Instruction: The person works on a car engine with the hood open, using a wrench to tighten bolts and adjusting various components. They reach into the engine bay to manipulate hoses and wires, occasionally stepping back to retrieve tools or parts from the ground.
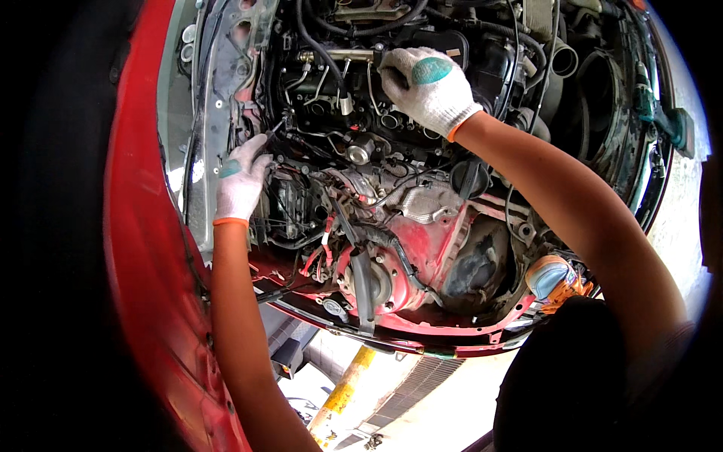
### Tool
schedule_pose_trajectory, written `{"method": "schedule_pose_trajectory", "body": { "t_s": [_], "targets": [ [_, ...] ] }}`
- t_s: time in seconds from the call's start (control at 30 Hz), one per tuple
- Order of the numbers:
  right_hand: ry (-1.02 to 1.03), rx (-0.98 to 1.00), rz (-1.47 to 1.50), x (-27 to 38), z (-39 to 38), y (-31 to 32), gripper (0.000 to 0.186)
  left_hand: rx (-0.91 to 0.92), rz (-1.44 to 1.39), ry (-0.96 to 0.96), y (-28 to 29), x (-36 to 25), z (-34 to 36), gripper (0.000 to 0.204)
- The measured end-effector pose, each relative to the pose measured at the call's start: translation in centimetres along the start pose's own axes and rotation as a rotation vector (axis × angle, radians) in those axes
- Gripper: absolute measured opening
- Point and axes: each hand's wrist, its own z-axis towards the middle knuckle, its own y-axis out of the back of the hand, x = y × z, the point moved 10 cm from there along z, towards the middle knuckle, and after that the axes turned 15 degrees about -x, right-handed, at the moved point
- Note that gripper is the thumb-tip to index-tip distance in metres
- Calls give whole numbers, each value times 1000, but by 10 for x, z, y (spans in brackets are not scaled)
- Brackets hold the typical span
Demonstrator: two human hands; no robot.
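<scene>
Metal rail (331,56) runs left-right, just left of curled right hand (429,89); left hand (241,177) farther; both grips unclear.

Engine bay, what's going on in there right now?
A person in white gloves is reaching with both hands over the exposed engine of a red car. The right hand, fingers curled, is beside a silver rail. The left hand is near the engine's left edge; whether either holds anything is unclear.

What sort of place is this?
Probably a car repair spot, though little of the surroundings shows: an uncovered engine, red bodywork beside it, and a gloved right hand over the engine.
</scene>
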Motion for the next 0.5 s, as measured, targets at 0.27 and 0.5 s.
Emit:
{"method": "schedule_pose_trajectory", "body": {
  "t_s": [0.27,0.5],
  "targets": [
    [-14,80,-21,2,2,-2,24,-115,-167,306,-3,33,2,40],
    [-18,97,-30,5,-1,-2,24,-94,-1112,1391,-41,68,-29,35]
  ]
}}
